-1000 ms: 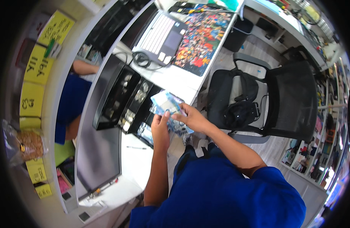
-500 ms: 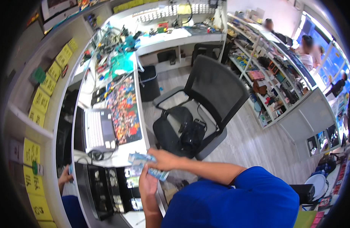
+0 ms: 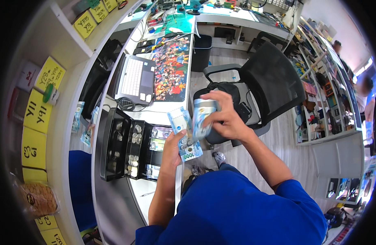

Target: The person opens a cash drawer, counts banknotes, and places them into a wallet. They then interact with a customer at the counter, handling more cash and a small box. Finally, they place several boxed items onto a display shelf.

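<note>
My left hand point(image 3: 172, 149) is closed on a few blue-and-white banknotes point(image 3: 180, 118), thumb on top, just right of the cash tray. In my right hand point(image 3: 228, 116) is another bunch of blue banknotes point(image 3: 200, 107), smeared by motion and held a little right of the first ones. How many notes each hand has I cannot tell. The black cash tray point(image 3: 144, 143) lies on the white desk. Coins point(image 3: 133, 161) fill some of its compartments, and paper-like pieces show in others.
A laptop point(image 3: 135, 79) with a coiled cable point(image 3: 126, 104) sits beyond the tray, next to a colourful printed mat point(image 3: 171, 67). To the right stands a black mesh chair point(image 3: 273, 77). Yellow-labelled shelves point(image 3: 35, 145) line the left side; a pen point(image 3: 147, 194) lies near the tray.
My hands have moved apart, each now with banknotes; before, they were together on one bunch. My view has shifted, bringing the tray and coins more fully into sight.
</note>
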### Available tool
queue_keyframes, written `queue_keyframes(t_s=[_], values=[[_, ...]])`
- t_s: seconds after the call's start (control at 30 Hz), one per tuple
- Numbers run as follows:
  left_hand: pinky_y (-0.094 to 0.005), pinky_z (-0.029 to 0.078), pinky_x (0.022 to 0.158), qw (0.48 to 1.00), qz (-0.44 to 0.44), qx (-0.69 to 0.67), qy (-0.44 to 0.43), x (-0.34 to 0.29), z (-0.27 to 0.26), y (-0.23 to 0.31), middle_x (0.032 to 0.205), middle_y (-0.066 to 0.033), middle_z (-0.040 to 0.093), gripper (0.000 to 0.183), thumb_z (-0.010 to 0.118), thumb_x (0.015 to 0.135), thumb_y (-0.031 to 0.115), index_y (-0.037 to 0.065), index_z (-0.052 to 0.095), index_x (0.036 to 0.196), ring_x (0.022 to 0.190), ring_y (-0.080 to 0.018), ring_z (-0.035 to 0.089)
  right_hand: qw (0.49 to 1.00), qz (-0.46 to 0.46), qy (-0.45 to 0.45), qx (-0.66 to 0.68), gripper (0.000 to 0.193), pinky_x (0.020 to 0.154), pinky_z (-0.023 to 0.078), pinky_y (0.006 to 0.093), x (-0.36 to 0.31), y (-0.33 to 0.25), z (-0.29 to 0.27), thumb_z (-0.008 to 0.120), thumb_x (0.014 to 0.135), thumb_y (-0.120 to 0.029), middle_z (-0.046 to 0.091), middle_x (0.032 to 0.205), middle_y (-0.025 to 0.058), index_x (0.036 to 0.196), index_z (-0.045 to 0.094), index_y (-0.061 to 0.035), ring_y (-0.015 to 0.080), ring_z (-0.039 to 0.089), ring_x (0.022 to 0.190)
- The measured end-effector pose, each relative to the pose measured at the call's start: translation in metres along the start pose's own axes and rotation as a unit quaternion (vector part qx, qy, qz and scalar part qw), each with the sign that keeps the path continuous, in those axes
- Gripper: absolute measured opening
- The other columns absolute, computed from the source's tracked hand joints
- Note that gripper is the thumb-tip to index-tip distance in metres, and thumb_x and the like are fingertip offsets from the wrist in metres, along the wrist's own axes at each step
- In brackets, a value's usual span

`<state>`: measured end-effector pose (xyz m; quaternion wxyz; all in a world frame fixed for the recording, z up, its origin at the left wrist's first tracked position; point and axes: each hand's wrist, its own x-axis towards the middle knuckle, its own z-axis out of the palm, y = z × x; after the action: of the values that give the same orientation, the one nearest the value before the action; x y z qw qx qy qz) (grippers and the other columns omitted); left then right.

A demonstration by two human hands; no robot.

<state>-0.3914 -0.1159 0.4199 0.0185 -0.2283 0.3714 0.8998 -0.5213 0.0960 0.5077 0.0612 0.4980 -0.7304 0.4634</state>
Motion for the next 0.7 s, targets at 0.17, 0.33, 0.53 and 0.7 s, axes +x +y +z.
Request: queue_keyframes(t_s=[0.17,0.33,0.53,0.7], values=[[-0.038,0.056,0.097,0.997,-0.012,-0.035,-0.066,-0.019,0.015,0.006,0.124,-0.0119,0.068,0.043,0.048,0.106,0.025,0.001,0.051,0.142,0.11,-0.0218,0.07,0.983,-0.031,-0.16,0.079,0.03,0.124,0.016,0.0557,0.001,0.005,0.03,0.061,0.073,0.0,0.029,0.167,0.0151,0.084,0.079,-0.0212,0.0458,0.012,0.155],[-0.0342,0.052,0.101,0.993,0.107,-0.043,0.016,-0.023,0.018,-0.015,0.134,-0.0142,0.062,0.058,0.041,0.112,0.044,-0.003,0.048,0.146,0.114,-0.02,0.066,0.975,0.065,-0.137,0.161,0.031,0.126,0.012,0.0515,-0.007,0.019,0.072,0.059,0.081,-0.007,0.019,0.17,0.0195,0.104,0.078,-0.0166,0.0417,0.009,0.157],[-0.0322,0.051,0.095,0.957,0.252,0.005,0.143,-0.012,0.008,-0.027,0.121,-0.0112,0.067,0.049,0.057,0.108,0.037,-0.004,0.058,0.135,0.11,-0.0167,0.064,0.766,0.392,-0.052,0.507,0.037,0.09,0.049,0.0252,-0.013,0.002,0.104,0.072,0.1,-0.025,0.068,0.122,0.0073,0.125,0.069,0.0014,0.0083,0.062,0.1],[-0.0384,0.046,0.108,0.994,0.105,-0.034,-0.018,-0.029,0.027,0.02,0.122,-0.0164,0.066,0.05,0.058,0.106,0.03,-0.006,0.051,0.14,0.121,-0.0249,0.063,0.74,0.404,-0.2,0.5,0.034,0.083,0.053,0.0253,-0.009,0.009,0.091,0.071,0.099,-0.017,0.074,0.105,0.0053,0.127,0.067,0.0024,0.0098,0.068,0.089]])
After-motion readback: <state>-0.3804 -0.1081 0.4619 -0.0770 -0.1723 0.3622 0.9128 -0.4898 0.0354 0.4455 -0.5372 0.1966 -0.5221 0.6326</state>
